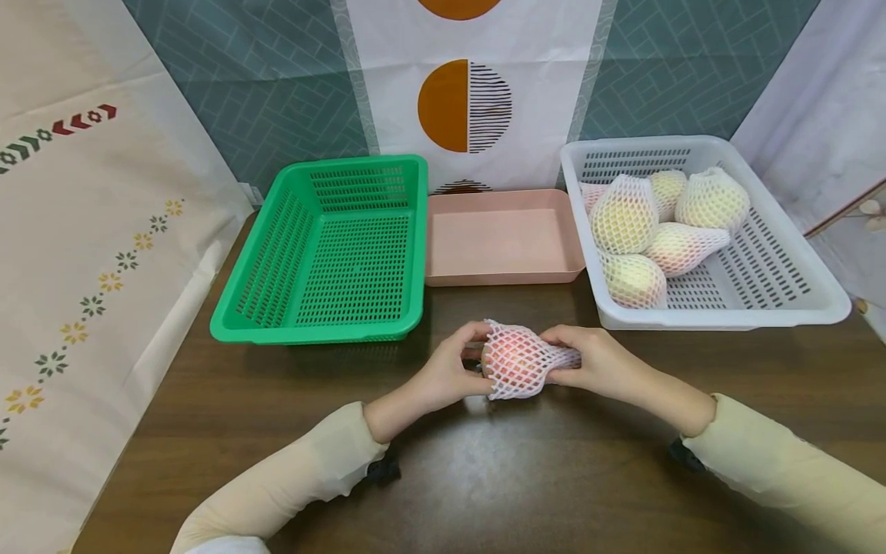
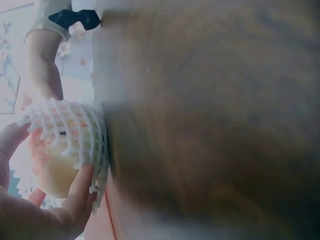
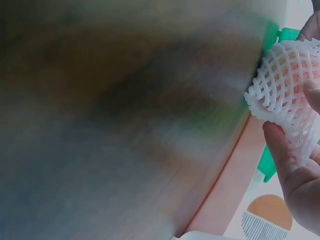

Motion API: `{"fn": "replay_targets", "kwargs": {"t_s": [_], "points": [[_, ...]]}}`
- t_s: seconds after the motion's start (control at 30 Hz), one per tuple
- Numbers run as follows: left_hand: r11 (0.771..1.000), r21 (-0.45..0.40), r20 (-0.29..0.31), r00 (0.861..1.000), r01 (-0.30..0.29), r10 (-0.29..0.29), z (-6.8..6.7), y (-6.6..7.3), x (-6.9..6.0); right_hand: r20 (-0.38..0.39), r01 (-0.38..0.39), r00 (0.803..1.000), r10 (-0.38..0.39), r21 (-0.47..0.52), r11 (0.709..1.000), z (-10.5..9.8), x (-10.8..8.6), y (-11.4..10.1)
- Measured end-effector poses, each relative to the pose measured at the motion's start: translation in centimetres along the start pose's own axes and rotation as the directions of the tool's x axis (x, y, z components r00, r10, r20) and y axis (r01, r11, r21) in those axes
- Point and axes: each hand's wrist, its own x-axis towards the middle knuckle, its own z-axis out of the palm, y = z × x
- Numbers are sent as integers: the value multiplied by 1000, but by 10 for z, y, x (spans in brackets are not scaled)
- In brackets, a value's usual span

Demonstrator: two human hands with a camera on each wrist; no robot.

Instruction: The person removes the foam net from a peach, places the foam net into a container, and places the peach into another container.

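A round fruit (image 2: 56,172), pale yellow with red mottling like a peach, sits inside a white foam net sleeve (image 1: 519,362) just above the dark table, in front of the pink tray. My left hand (image 1: 446,368) holds the net's open end, thumb and fingers spread around the rim and the fruit. At the other side my right hand (image 1: 605,365) pinches the narrow gathered end of the net. The left wrist view shows the fruit's bare face at the opening. In the right wrist view the foam net (image 3: 285,82) covers the fruit's side.
A green basket (image 1: 318,336) with nothing in it stands at the back left. Between the baskets lies a shallow pink tray (image 1: 501,238). At the back right, a white basket (image 1: 775,315) holds several net-wrapped fruits (image 1: 625,215). Patterned cloths (image 1: 291,92) hang behind the table.
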Motion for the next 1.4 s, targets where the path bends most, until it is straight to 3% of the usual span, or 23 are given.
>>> {"fn": "replay_targets", "kwargs": {"t_s": [0.27, 0.83, 1.0, 1.4], "points": [[996, 85, -7, 1000, 19, -19, 4, 2, 5, -7, -7, 1000, 8, 25, 1000, 2, 0, 2], [992, 126, -42, 999, 23, -18, 7, 2, 6, -18, -17, 1000, 18, 32, 999, 2, -2, 1], [988, 154, -62, 998, 6, 3, 7, 2, 5, -13, -7, 1000, 8, 32, 999, 2, -2, 3], [987, 156, -33, 999, -33, 39, 0, 2, -1, -29, 25, 999, -24, 50, 998, 2, -4, 5]]}}
